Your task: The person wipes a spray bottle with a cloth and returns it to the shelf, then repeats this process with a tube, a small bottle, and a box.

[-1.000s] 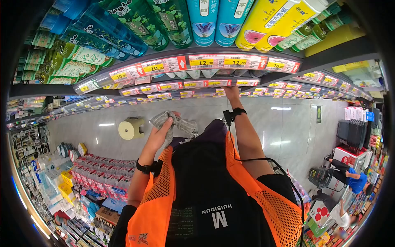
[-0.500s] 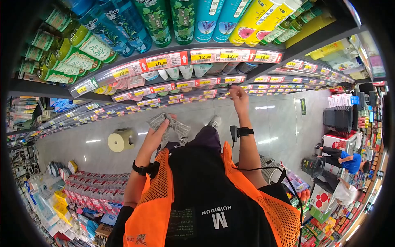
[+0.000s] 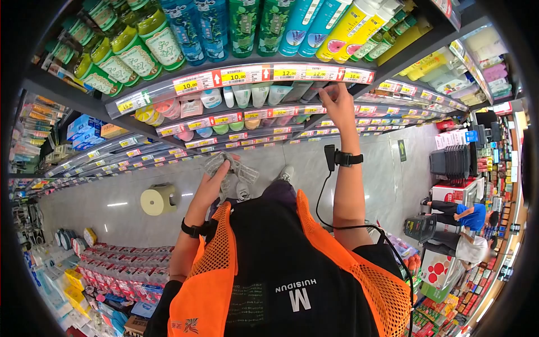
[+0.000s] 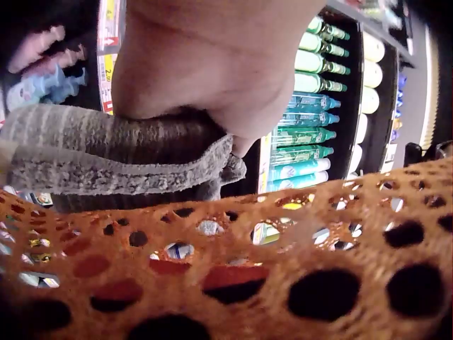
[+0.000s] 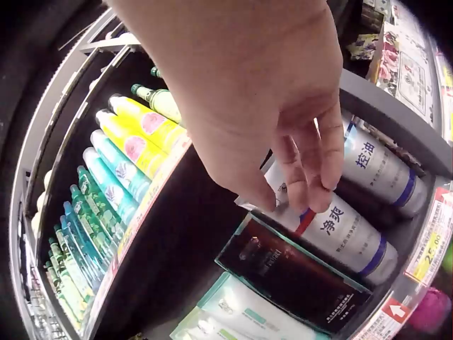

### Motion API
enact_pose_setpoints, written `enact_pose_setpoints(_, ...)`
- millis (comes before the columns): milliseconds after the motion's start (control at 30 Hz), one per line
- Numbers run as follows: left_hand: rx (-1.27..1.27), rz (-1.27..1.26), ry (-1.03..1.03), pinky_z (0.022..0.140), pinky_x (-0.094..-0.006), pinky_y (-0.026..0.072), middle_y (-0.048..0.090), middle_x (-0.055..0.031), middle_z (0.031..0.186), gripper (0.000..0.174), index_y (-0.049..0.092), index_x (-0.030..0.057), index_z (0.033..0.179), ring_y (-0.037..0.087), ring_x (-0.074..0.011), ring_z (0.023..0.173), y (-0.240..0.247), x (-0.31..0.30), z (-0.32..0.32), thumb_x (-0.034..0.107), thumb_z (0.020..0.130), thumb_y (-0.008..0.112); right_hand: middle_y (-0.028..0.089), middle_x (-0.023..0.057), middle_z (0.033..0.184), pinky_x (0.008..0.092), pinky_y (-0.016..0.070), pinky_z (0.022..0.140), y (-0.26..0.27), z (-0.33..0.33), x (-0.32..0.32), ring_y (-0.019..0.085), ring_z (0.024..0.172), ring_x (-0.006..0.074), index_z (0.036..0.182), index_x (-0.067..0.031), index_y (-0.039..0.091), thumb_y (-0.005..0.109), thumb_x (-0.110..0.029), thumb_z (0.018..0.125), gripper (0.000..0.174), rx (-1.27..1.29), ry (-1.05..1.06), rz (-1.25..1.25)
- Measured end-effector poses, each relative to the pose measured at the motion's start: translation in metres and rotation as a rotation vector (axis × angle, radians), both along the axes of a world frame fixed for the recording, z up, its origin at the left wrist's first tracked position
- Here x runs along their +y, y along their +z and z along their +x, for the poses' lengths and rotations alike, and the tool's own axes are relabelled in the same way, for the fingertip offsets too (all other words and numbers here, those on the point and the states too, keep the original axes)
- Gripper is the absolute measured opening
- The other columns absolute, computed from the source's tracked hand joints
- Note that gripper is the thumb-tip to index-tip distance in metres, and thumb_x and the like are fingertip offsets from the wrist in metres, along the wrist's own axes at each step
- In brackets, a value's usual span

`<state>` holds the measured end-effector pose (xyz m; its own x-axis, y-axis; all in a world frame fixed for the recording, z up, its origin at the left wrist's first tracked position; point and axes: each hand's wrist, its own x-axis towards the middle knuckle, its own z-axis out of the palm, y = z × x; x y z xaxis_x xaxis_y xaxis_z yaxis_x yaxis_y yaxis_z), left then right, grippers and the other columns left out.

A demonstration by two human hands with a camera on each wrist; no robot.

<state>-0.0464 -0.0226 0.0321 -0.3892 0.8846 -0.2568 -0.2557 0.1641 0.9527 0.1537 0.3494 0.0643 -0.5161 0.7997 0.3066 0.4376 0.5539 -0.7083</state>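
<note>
My left hand (image 3: 214,178) grips a bunched grey striped cloth (image 3: 238,168) in front of my body. In the left wrist view, the cloth (image 4: 106,152) has pale stripes and a fuzzy edge, and orange mesh covers the lower part. My right hand (image 3: 339,106) reaches up to the shelf below the top row of bottles. In the right wrist view, its bent fingers and thumb (image 5: 258,188) are at the flat end of a white tube (image 5: 343,234) with blue writing and a blue band. I cannot tell whether they pinch it.
A similar white tube (image 5: 386,170) lies to one side, a dark box (image 5: 283,273) to the other. Price tags (image 3: 241,76) line the shelf edge, with green bottles (image 3: 244,28) above. A round stool (image 3: 156,201) stands in the aisle. Two people (image 3: 469,224) are at the right.
My right hand has come out from the lower shelves, moved up and reached the tube on the shelf above. The left hand keeps the cloth in nearly the same place.
</note>
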Motion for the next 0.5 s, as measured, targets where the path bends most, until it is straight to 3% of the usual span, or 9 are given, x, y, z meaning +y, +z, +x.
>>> enact_pose_setpoints(133,-0.076,-0.002,0.049,0.099,-0.0318,0.0479,0.068,-0.0028,0.116,0.031,0.068,0.0023,0.122,0.061,-0.0131,0.109,0.008,-0.006,0.000,0.027,0.110,0.054,0.075,0.0089,0.083,0.0449,0.0536,0.067,-0.003,-0.002,0.010,0.070,0.070,0.0308,0.101,-0.0046,0.066,0.076,-0.035,0.091,0.034,-0.134,-0.112,-0.044)
enact_pose_setpoints(233,-0.030,0.016,0.063,0.098,-0.0316,0.0481,0.068,-0.0024,0.116,0.031,0.068,0.0027,0.122,0.061,-0.0128,0.109,0.009,-0.010,0.000,0.027,0.110,0.054,0.074,0.0087,0.080,0.0456,0.0536,0.067,-0.001,-0.002,0.004,0.071,0.071,0.0322,0.099,-0.0047,0.066,0.076,-0.037,0.091,0.035,-0.111,-0.126,0.017)
enact_pose_setpoints(500,-0.083,0.007,0.043,0.096,-0.0314,0.0492,0.069,-0.0023,0.117,0.034,0.069,0.0043,0.124,0.063,-0.0132,0.108,-0.003,-0.016,-0.007,0.031,0.110,0.053,0.074,0.0065,0.083,0.0435,0.0530,0.063,0.019,0.001,-0.032,0.072,0.071,0.0290,0.122,-0.0150,0.066,0.075,-0.031,0.093,0.034,-0.179,-0.205,0.075)
